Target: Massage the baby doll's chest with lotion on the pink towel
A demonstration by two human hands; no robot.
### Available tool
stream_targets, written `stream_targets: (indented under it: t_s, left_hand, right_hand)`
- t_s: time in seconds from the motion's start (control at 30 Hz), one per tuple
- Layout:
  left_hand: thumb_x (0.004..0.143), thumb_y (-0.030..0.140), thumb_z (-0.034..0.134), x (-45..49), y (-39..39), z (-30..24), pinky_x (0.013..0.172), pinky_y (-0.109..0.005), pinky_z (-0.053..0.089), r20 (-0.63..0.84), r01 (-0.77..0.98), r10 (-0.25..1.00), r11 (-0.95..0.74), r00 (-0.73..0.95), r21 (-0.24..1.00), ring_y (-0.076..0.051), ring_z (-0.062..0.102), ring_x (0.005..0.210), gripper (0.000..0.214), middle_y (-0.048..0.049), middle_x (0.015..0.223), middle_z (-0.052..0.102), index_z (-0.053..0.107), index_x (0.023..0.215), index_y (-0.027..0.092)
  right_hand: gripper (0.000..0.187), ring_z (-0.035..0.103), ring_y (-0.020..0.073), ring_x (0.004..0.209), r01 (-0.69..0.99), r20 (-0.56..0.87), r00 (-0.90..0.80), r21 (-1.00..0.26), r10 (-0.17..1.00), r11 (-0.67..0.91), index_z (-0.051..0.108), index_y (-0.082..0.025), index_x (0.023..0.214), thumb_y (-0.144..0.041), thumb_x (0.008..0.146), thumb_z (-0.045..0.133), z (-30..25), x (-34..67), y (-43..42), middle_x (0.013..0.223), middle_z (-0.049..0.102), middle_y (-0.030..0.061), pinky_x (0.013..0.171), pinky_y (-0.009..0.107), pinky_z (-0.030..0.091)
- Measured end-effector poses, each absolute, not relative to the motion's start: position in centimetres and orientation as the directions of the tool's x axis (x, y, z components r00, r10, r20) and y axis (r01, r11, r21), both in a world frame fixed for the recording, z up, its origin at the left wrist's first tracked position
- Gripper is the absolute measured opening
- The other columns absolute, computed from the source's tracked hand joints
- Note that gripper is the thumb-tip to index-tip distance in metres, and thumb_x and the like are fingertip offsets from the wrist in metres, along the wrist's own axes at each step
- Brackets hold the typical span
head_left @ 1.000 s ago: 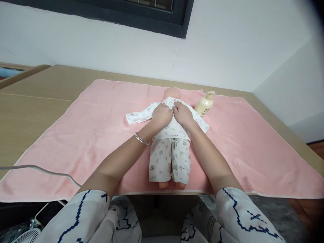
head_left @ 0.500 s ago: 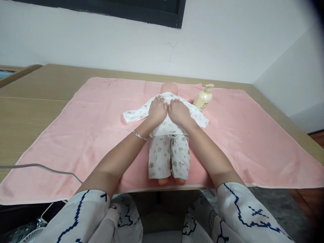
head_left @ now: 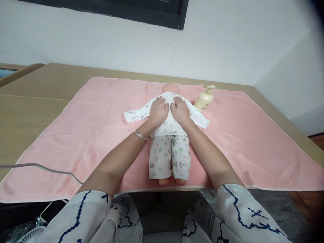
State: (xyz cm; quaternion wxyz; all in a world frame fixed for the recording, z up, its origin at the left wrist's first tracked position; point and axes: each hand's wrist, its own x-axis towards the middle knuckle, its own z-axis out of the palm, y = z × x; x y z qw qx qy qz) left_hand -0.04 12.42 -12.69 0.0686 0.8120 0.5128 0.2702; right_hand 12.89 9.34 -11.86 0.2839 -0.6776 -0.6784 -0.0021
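Note:
A baby doll (head_left: 169, 153) in white printed clothes lies on a pink towel (head_left: 96, 135), head away from me, feet at the table's near edge. My left hand (head_left: 158, 110) and my right hand (head_left: 180, 110) rest flat side by side on the doll's upper torso, fingers stretched out toward its head (head_left: 170, 87). Neither hand holds anything. A silver bracelet (head_left: 140, 135) circles my left wrist.
A cream pump bottle (head_left: 204, 100) stands on the towel just right of the doll's shoulder. The towel covers a wooden table (head_left: 30, 108) against a white wall. A white cable (head_left: 37, 167) crosses the near left corner. A fan shows at the bottom left.
My fingers, curled on the doll's chest a second ago, have flattened out and slid up toward its shoulders. The view shifted slightly.

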Motion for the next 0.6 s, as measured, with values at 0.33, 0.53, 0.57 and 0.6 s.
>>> stream_targets:
  t_s: [0.33,0.53,0.57,0.6]
  left_hand:
    - [0.1,0.026,0.029,0.3,10.9,-11.6,0.117,-0.052,0.033,0.391,0.852,0.86,-0.448,0.327,0.273,-0.032,0.053,0.131,0.043,-0.0176,0.133,0.064,0.063,0.121,0.009]
    - [0.098,0.021,0.031,0.5,10.0,-10.9,0.116,-0.049,0.033,0.374,0.847,0.834,-0.497,0.406,0.189,-0.032,0.058,0.121,0.042,-0.0219,0.119,0.067,0.066,0.112,0.005]
    - [0.097,0.021,0.031,0.3,10.5,-11.0,0.117,-0.049,0.032,0.362,0.837,0.838,-0.502,0.409,0.216,-0.032,0.057,0.125,0.042,-0.022,0.124,0.065,0.065,0.114,0.005]
    - [0.097,0.022,0.032,0.1,11.1,-11.1,0.119,-0.049,0.03,0.345,0.826,0.843,-0.506,0.413,0.248,-0.032,0.054,0.13,0.042,-0.0219,0.131,0.063,0.063,0.119,0.005]
  right_hand:
    - [0.057,0.028,0.0272,0.151,0.918,0.269,-0.082,-0.353,0.96,0.178,0.039,-0.005,0.15,-0.033,0.1,0.034,-11.6,14.4,10.4,0.159,0.036,0.0181,0.124,0.046,0.02]
    - [0.055,0.03,0.0318,0.149,0.939,0.224,-0.095,-0.304,0.97,0.163,0.037,-0.003,0.149,-0.032,0.102,0.031,-10.5,14.4,9.9,0.159,0.036,0.0201,0.122,0.05,0.023]
    - [0.053,0.036,0.0337,0.145,0.953,0.232,-0.084,-0.265,0.969,0.146,0.041,-0.003,0.146,-0.03,0.102,0.03,-10.2,13.9,9.4,0.155,0.042,0.0217,0.119,0.051,0.028]
    - [0.05,0.043,0.0352,0.139,0.966,0.234,-0.074,-0.225,0.969,0.128,0.045,-0.002,0.141,-0.029,0.102,0.029,-9.9,13.3,8.8,0.148,0.049,0.0229,0.114,0.051,0.034]
